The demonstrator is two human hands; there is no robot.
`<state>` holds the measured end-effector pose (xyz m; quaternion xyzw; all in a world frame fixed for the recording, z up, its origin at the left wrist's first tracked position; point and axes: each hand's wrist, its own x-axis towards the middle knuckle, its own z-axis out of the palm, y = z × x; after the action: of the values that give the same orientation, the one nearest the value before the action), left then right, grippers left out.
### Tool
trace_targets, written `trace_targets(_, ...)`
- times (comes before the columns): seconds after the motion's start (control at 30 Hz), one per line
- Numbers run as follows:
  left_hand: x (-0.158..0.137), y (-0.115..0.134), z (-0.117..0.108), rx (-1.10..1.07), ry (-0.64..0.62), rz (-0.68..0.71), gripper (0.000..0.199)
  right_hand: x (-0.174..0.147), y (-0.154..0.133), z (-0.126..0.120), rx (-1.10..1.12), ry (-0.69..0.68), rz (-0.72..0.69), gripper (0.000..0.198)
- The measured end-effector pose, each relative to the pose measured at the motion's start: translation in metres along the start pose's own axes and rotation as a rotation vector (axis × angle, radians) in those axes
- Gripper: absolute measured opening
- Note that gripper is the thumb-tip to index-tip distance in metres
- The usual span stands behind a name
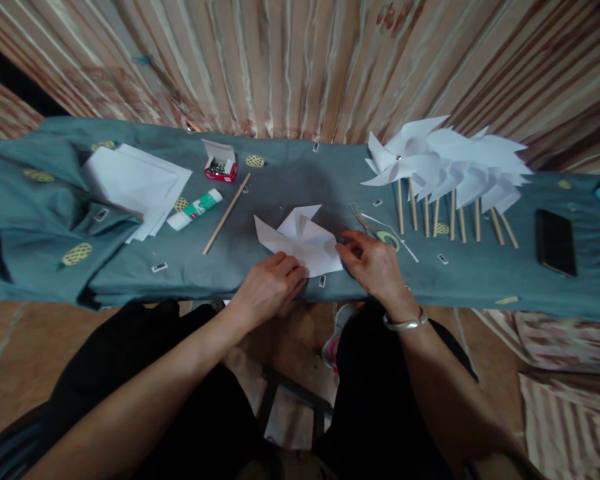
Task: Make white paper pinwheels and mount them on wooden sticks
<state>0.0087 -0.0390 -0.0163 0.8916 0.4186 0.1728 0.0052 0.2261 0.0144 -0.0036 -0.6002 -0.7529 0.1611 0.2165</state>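
Observation:
A white paper pinwheel point(314, 245), cut and partly folded, lies on the cloth in front of me. Its left and far points curl up, while the near right part looks flat. My left hand point(273, 281) is closed on the paper's near edge, fingers bent together. At the right corner, my right hand point(373, 265) pinches the paper between thumb and curled fingers. Just beyond that hand are scissors point(389, 239) with pale green handles, partly hidden, and a thin white paper strip point(405, 247). A wooden stick point(227, 215) rests left of the pinwheel.
Paper sheets point(135, 177), a glue stick point(195, 209) and an open red box point(220, 170) of small metal pieces lie left. Several finished pinwheels point(430, 160) on sticks overlap at the right, near a dark phone point(556, 241). A striped curtain point(280, 73) hangs behind the cloth-covered table point(325, 177).

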Motion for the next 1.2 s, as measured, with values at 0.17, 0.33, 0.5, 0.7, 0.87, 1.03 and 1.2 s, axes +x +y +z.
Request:
trace_targets(0.17,-0.005,0.000,-0.004,0.030,0.016,0.006,0.017,-0.004,0.005,-0.011,0.211,0.053,-0.167,0.030)
trace_targets(0.33,-0.009,-0.002,-0.008,0.013,0.043,-0.007,0.020,-0.014,0.000,-0.014,0.282,-0.151,-0.305,0.056)
trace_targets(0.5,-0.011,-0.001,-0.010,0.012,0.039,0.018,0.019,-0.016,0.000,-0.013,0.382,-0.254,-0.265,0.042)
trace_targets(0.7,-0.012,0.003,-0.008,-0.007,-0.006,0.042,0.017,-0.011,0.005,-0.016,0.511,-0.294,-0.223,0.012)
trace_targets(0.87,-0.014,0.005,-0.007,-0.019,-0.021,0.043,0.018,-0.010,-0.001,-0.010,0.535,-0.284,-0.180,0.012)
trace_targets(1.03,-0.014,0.007,-0.007,-0.036,-0.047,0.023,0.018,-0.006,-0.007,0.004,0.488,-0.134,-0.231,0.006)
trace_targets(1.2,-0.015,0.007,-0.008,-0.044,-0.045,0.032,0.019,-0.002,-0.009,0.015,0.325,-0.082,-0.319,0.011)
